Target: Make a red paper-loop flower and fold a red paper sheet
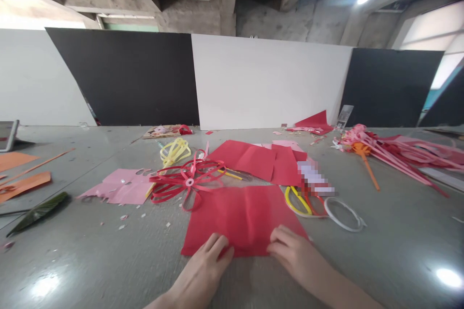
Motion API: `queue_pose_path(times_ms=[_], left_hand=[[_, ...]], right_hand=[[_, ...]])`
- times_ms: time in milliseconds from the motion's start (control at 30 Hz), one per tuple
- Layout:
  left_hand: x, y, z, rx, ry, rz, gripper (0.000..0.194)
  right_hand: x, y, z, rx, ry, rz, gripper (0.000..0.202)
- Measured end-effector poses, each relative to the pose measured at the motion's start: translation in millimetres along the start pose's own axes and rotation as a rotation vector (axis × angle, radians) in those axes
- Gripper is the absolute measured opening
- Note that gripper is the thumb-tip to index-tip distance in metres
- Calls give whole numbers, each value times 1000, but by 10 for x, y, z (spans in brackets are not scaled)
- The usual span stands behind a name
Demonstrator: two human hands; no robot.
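Note:
A sheet of red paper (246,212) lies in front of me on the grey table. My left hand (206,268) pinches its near edge left of the middle, fingers curled over the paper. At the right part of the same edge, my right hand (299,253) grips the sheet with bent fingers. The paper has faint creases running away from me. A red paper-strip flower (189,182) with a pale round centre touches the sheet's far left corner. More red paper (250,157) is spread beyond it.
Left are pink paper (126,186) with cut-outs, yellow loops (175,152), a green leaf (38,212) and orange paper (27,186). Yellow-handled scissors (297,201) and a white coil (346,215) lie right. Pink strips (391,154) pile farther right. Panels (268,82) stand behind.

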State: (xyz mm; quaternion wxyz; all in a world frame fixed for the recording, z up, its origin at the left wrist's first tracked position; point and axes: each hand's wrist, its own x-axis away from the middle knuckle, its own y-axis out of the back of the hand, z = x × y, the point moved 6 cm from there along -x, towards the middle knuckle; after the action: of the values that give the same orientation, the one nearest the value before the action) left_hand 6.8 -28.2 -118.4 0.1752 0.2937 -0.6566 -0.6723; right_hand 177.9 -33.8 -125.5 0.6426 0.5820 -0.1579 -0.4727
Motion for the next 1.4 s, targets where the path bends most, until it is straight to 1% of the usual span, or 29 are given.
queue_pose_path(times_ms=[100, 200, 267, 333, 433, 500, 567, 667, 733, 867, 1000, 1067, 1133, 1200, 1300, 1400], left_hand=[[58, 22, 54, 84, -9, -7, 35], [149, 50, 168, 150, -40, -31, 37], [226, 54, 250, 137, -58, -69, 40], [301, 23, 306, 66, -74, -99, 43], [374, -62, 322, -83, -80, -102, 47], [381, -95, 300, -184, -67, -84, 47], [363, -103, 257, -288, -61, -39, 45], [328, -78, 174, -438, -89, 40, 46], [317, -52, 136, -518, -101, 65, 47], [363, -76, 168, -566, -65, 110, 45], [510, -142, 356, -473, 8, 96, 46], [580, -134, 469, -388, 27, 69, 48], [610, -74, 551, -261, 15, 48, 49], [594, 31, 585, -92, -8, 44, 42], [514, 184, 627, 157, 63, 73, 31], [441, 273, 640, 334, 118, 59, 27]], right_hand=[[8, 8, -23, -36, 10, 27, 22], [7, 8, -53, -15, 28, 20, 22], [12, 2, -55, 30, 38, 0, 21], [30, -22, -26, 126, 53, -12, 21], [80, -88, 85, 357, 120, -35, 21], [114, -133, 166, 500, 159, -65, 23], [131, -171, 207, 586, 153, -77, 25], [129, -204, 207, 614, 116, -58, 27], [121, -207, 189, 602, 97, -47, 28], [114, -195, 159, 572, 82, -71, 28], [115, -188, 156, 566, 86, -116, 22], [109, -177, 154, 558, 79, -127, 21], [98, -162, 150, 548, 71, -128, 21], [88, -146, 146, 541, 70, -128, 23], [78, -120, 139, 531, 76, -135, 25], [72, -93, 131, 505, 80, -144, 25]])
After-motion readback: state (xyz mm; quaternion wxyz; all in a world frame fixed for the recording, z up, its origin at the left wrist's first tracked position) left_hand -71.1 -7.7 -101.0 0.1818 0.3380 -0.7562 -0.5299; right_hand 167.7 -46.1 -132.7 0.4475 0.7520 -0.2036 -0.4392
